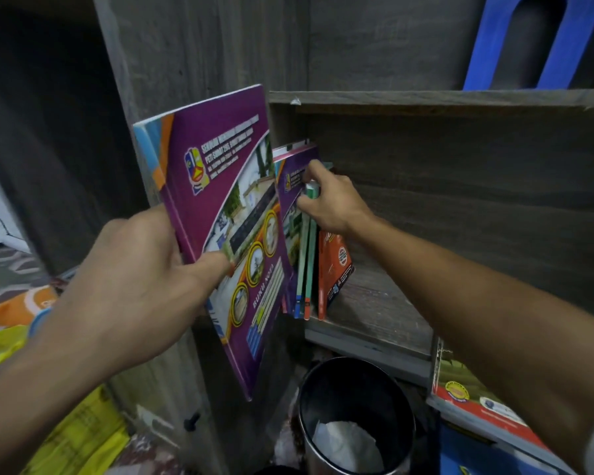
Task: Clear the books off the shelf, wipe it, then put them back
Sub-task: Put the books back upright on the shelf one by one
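Our left hand gripped a purple book, partly hiding the standing books on the shelf, whose tops our right hand pinched. Below stood a bin; above, a blue stool.

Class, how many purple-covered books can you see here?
2. The first purple book is gripped by the left hand; the second purple book stands at the left end of the shelf, where the right hand grips books. Others may be hidden.
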